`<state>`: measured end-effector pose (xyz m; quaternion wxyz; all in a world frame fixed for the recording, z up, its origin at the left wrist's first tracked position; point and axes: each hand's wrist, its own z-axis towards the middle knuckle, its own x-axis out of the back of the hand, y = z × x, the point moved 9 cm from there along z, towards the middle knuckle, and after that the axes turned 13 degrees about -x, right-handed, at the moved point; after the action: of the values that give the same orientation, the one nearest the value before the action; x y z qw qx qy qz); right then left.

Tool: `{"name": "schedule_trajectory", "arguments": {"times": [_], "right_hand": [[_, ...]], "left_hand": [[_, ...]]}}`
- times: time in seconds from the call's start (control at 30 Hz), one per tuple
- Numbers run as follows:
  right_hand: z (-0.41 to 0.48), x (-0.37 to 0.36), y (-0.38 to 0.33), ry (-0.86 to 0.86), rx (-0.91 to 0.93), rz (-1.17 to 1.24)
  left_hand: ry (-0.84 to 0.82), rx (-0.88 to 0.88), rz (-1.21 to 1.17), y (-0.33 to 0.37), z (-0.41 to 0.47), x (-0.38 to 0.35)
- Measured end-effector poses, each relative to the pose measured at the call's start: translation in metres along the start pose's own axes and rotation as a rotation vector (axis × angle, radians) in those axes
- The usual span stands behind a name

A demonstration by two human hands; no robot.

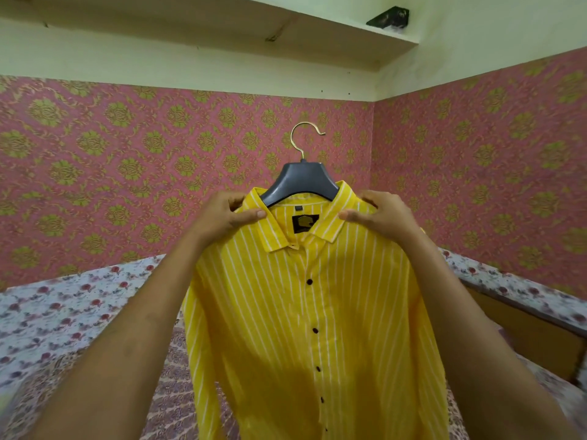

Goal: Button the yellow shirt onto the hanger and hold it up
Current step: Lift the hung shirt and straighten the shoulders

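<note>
Left hand [227,214] and right hand [379,214] each pinch a shoulder of the buttoned yellow shirt [305,328] on its hanger [300,182], arms raised.

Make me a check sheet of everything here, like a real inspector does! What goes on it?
Surface: bed with a flowered sheet, below the shirt.
Job's things: yellow shirt hangs on a grey hanger and is held up. Its front looks buttoned with dark buttons, and the collar is open.
Clutter: a dark thing on the high shelf; cannot tell what it is.
Grippers: left hand and right hand each pinch the shirt beside the collar.
Cables: nothing seen.
Surroundings: pink wallpaper with green-gold patterns.
</note>
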<state>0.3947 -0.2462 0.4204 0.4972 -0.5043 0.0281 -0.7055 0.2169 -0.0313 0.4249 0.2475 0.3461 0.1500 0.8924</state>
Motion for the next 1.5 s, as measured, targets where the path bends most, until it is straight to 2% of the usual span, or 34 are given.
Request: {"name": "schedule_trajectory", "arguments": {"times": [0.13,0.3,0.37,0.57,0.73,0.9,1.13,1.5], "right_hand": [[-0.005,0.006,0.016,-0.024,0.011,0.061],[-0.019,0.015,0.013,0.075,-0.015,-0.018],[-0.028,0.020,0.009,0.114,-0.019,-0.055],[-0.052,0.024,0.000,0.167,-0.037,-0.095],[-0.082,0.036,0.010,0.246,-0.127,-0.157],[-0.124,0.080,0.035,0.406,-0.217,-0.256],[-0.197,0.196,0.082,0.548,-0.323,-0.328],[-0.363,0.408,0.198,0.716,-0.515,-0.492]], "left_hand": [[0.004,0.006,0.110,0.004,0.001,0.001],[0.001,-0.029,0.514,0.022,0.008,0.003],[0.029,-0.033,0.560,0.025,0.006,0.004],[0.093,-0.076,0.465,0.027,-0.007,0.008],[0.075,-0.097,0.353,0.035,-0.014,-0.015],[0.034,-0.148,0.233,0.058,-0.002,-0.055],[-0.014,-0.308,-0.038,0.155,0.034,-0.146],[-0.099,-0.473,-0.226,0.387,0.034,-0.335]]}}
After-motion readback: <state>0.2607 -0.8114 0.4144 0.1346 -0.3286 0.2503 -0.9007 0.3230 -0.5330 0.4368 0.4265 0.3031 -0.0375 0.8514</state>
